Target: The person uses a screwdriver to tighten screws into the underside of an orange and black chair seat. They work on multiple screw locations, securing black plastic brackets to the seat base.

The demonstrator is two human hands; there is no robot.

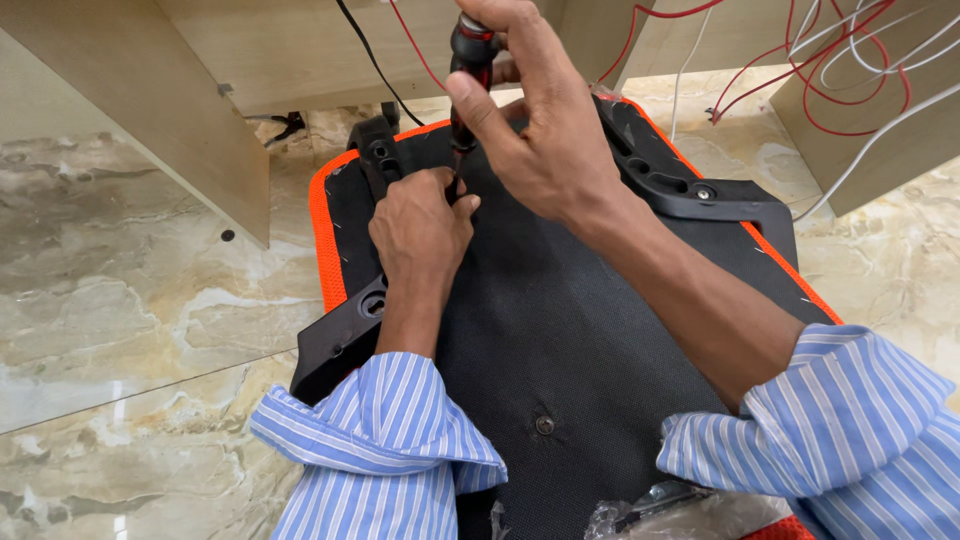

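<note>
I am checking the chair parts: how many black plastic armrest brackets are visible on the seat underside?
2: one black plastic armrest bracket along the left edge beside the left hand, one at the right edge. Others may be hidden under the arms.

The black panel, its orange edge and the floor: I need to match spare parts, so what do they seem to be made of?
The black panel looks like matte woven fabric, showing a fine dotted weave. Its orange edge seems mesh textile, with a netted texture. The floor looks like polished marble or marble-look tile, glossy with brown veins.
</note>
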